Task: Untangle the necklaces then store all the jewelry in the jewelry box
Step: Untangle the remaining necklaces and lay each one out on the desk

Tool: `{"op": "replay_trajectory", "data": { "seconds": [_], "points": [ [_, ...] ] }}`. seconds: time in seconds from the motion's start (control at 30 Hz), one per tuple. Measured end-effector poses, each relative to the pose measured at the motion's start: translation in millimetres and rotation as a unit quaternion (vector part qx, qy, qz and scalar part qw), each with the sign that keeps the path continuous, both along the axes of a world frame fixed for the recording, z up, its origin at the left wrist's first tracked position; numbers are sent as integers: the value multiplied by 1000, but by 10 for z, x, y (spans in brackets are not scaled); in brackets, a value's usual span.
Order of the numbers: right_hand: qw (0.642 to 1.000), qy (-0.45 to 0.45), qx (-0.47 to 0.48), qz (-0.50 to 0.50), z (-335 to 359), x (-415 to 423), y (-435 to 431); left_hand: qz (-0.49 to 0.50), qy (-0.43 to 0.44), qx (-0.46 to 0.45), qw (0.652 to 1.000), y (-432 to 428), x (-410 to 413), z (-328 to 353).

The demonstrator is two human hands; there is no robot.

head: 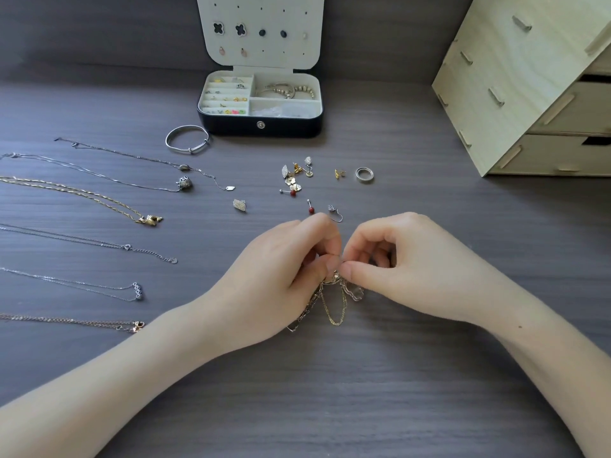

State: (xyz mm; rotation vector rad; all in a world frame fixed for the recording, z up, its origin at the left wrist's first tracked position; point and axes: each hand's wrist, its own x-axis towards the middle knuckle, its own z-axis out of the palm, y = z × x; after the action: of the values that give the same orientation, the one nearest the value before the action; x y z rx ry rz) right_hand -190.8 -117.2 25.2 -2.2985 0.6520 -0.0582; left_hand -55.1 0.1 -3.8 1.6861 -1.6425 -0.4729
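My left hand (pixel 284 276) and my right hand (pixel 413 266) meet at the table's middle, both pinching a knot of tangled necklaces (pixel 334 302); thin gold and silver chains hang in loops below the fingertips. Several separated necklaces (pixel 99 200) lie stretched in rows on the left. The black jewelry box (pixel 261 125) stands open at the back, its lid upright with earrings pinned in it, its compartments holding rings, studs and bracelets. A silver bangle (pixel 187 139) lies to the box's front left. Loose earrings (pixel 296 180) and a silver ring (pixel 364 175) lie between the box and my hands.
A pale wooden drawer unit (pixel 529 94) stands at the back right, its drawers facing right. The dark wood-grain table (pixel 330 391) runs to a dark back wall. Two red-bead studs (pixel 310 209) lie just beyond my left fingers.
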Motion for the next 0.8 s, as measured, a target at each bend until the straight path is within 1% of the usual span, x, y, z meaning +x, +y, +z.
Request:
{"op": "replay_trajectory", "data": {
  "seconds": [0.07, 0.17, 0.23, 0.37, 0.47, 0.6, 0.7, 0.8],
  "points": [
    [1000, -3, 10, 13, 10, -1, -32, -8, 6, 1, 1000, 21, 10, 14],
    [1000, -21, -13, 13, -36, 18, -37, -21, 4, 3, 1000, 37, 26, 27],
    [999, -28, -28, 15, -71, 44, -24, -33, -13, 0, 999, 44, 42, 20],
    [998, -3, -51, 47, -58, 65, -20, -42, -35, -7, 999, 56, 69, 7],
    [997, 8, -57, 53, -34, 70, -18, -33, -22, -13, 999, 48, 75, 7],
    [994, 24, -87, 62, -45, 71, -5, -24, -5, -12, 1000, 31, 74, 2],
    [996, 31, -63, 48, -34, 54, -7, -24, 9, -3, 1000, 27, 66, 8],
    [1000, -13, 21, -16, -9, 35, -74, -9, 4, 3, 1000, 21, 51, 10]
  ]
}}
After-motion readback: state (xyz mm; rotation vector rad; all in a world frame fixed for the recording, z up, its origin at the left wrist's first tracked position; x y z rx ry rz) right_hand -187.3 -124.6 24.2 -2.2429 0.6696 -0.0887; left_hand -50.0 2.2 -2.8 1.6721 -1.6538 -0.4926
